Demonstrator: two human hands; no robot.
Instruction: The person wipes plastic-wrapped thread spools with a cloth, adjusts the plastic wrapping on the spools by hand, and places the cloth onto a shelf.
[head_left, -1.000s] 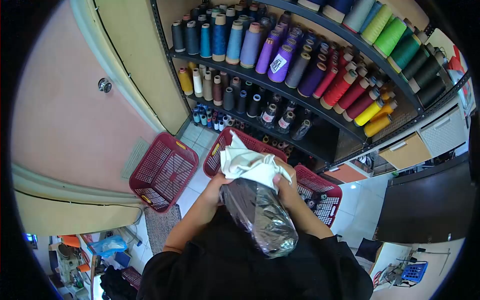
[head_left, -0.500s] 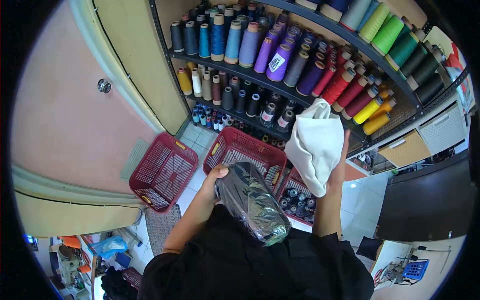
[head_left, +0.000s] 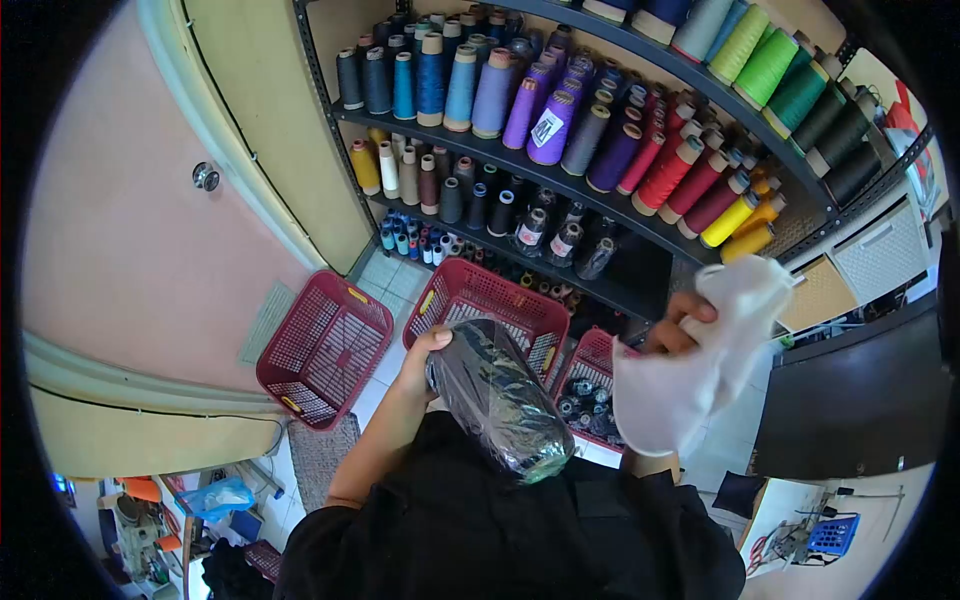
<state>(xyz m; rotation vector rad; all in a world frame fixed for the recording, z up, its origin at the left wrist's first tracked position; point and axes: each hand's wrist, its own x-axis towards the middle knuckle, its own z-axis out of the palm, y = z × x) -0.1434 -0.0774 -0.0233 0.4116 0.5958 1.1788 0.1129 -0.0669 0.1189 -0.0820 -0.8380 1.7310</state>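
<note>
**Bundle [head_left: 500,400], white cloth [head_left: 690,395] held**

The middle basket's [head_left: 480,278] rim is partly hidden by the wrapped bundle, gripped by the left hand [head_left: 424,362]; the cloth (blurred) is grasped by the right hand [head_left: 676,330]. Tiled floor [head_left: 382,270] is seen beside the left basket [head_left: 357,306]; dark spools [head_left: 587,402] are held in the right basket [head_left: 598,350].

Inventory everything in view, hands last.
Package: one, dark in clear wrap, centre
Cloth: one, white, right
Shelves: several, black, ahead
Cones: many, mixed colours, shelves
Large baskets: three, dark red, by shelves
Spools: several, dark, right large basket
Drawers: at least two, white and tan, right
Door: one, pink, left
Mat: one, grey, floor
Bag: one, blue, lower left
Small basket: one, blue, lower right
Shirt: one, black, bottom
Left hand: one, on package
Right hand: one, holding cloth
</note>
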